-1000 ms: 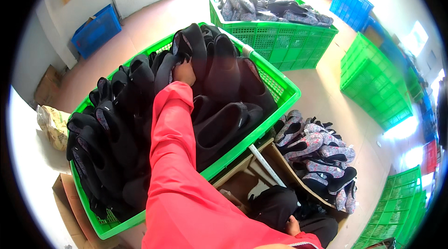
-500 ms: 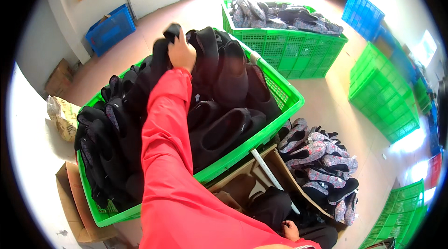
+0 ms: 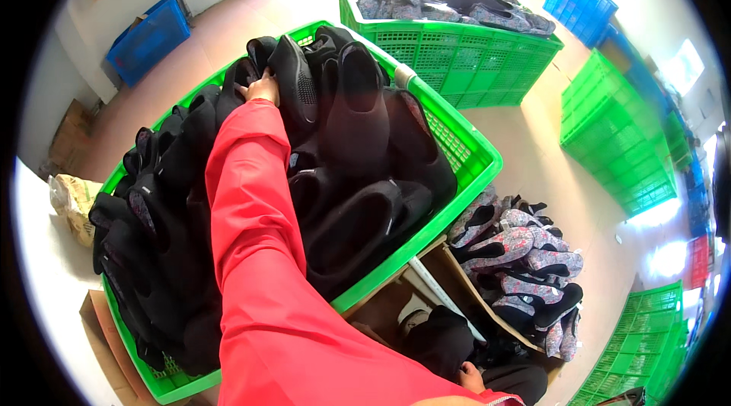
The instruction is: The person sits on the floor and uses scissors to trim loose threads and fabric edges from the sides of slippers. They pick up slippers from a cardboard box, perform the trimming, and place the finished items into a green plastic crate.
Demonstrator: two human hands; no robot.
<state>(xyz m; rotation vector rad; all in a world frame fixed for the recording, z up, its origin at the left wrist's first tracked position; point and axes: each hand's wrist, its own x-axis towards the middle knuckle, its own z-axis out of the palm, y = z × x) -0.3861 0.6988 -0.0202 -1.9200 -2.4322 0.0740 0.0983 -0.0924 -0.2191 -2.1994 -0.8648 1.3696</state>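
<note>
Red-sleeved left hand (image 3: pixel 264 89) closes its grip on a black shoe (image 3: pixel 293 86) at the far end of the green crate (image 3: pixel 464 151); right hand's (image 3: pixel 470 380) grip cannot be told.

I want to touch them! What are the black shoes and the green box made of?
The black shoes look like soft, matte stretchy fabric, maybe rubbery foam: they bend and sag in the pile, and one sole shows small dots. The green box looks like hard, shiny plastic, with a stiff rim and walls of small holes.
</note>
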